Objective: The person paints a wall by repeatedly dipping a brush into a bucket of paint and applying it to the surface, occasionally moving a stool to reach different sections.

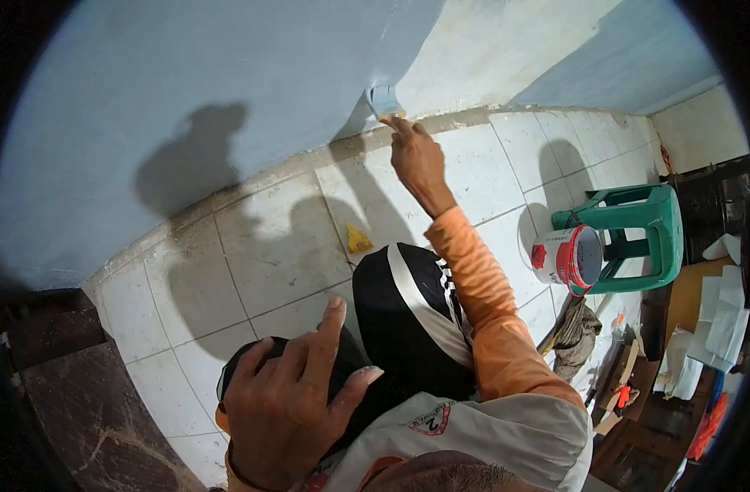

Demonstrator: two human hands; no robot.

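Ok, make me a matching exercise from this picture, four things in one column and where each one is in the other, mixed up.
1 brush
2 paint can
3 yellow scrap
4 left hand

A on a floor tile
B on the black-clad knee
C by the green stool
D at the wall's foot, in the right hand

Pairs: 1-D, 2-C, 3-A, 4-B

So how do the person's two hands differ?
The right hand is stretched out to the foot of the wall, gripping a brush. The left hand rests near the camera on a black-clad knee, fingers loose, holding nothing. Both are bare.
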